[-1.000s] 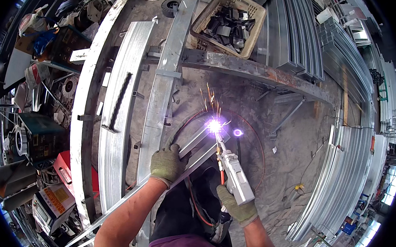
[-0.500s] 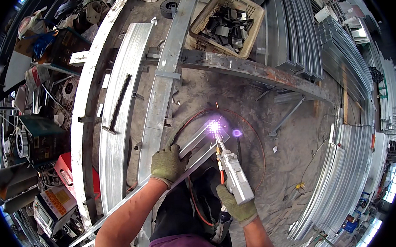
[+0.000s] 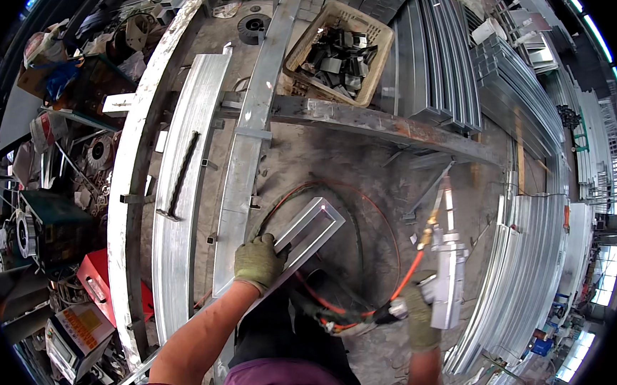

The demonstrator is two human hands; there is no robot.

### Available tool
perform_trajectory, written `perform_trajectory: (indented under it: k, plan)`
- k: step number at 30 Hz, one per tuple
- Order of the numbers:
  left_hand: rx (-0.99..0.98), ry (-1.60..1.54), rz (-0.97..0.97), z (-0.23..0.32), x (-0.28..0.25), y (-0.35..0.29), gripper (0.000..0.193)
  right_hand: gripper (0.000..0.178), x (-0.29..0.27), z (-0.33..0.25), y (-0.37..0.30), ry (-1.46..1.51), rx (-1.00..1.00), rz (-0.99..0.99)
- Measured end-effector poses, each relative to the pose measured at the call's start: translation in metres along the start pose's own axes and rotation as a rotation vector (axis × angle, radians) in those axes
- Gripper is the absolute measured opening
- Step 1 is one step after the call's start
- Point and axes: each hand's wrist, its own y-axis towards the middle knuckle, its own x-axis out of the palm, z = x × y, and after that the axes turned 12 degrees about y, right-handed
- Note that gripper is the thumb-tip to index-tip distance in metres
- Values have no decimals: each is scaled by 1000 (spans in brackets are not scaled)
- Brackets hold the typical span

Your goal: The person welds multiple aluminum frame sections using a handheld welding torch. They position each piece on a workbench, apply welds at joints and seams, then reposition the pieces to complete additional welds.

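**Torch was held aside from a metal frame in a crowded workshop**

A scuffed grey concrete floor [image 3: 385, 160] spread beneath the work, stained in patches. Long silvery beams [image 3: 169, 252] ran up the left side, one of them bearing a dark twisted rod [image 3: 184, 172]. Beyond them stood a red box [image 3: 94, 282] amid cluttered equipment. At the top, a tan plastic crate [image 3: 377, 71] held dark metal pieces [image 3: 332, 65], beside stacked steel profiles [image 3: 437, 69].

The narrow metal frame [image 3: 300, 227] lay slantwise in the middle, its squared end pointing up and right, with a small bright spot near that corner. The left hand [image 3: 258, 262], gloved, had its fingers curled round the frame. The right hand [image 3: 422, 317], also gloved, grasped the torch [image 3: 449, 283] well apart from the frame, on its right; blur hid the separate fingers.

A rust-marked crossbeam [image 3: 390, 126] bounded the working space above, and a bundle of long bars [image 3: 518, 278] edged it on the right. Between frame and bundle lay the widest stretch of visible floor, with the torch over it; an orange-red hose [image 3: 408, 273] looped across the near part.
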Motion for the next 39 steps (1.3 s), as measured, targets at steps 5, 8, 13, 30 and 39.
perform_trajectory:
  k: [5, 8, 13, 30, 39]
  plan:
    - [9, -19, 6, -1, 3, 1, 54, 17, -100, -31, 46, -435, -368, 94]
    - [1, -38, 3, -5, 2, -1, 50, 20, -145, -118, 62, -1106, -672, -30]
    - [30, -49, 4, 0, 5, -1, 47, 33, -199, -192, 63, -1867, 40, -89]
    - [-138, 92, 175, 6, 9, -10, 67, 31, -109, -59, 234, -599, -242, -682]
    - [-240, 121, 121, 17, -2, -16, 54, 36, -126, 7, 290, -655, -76, -881]
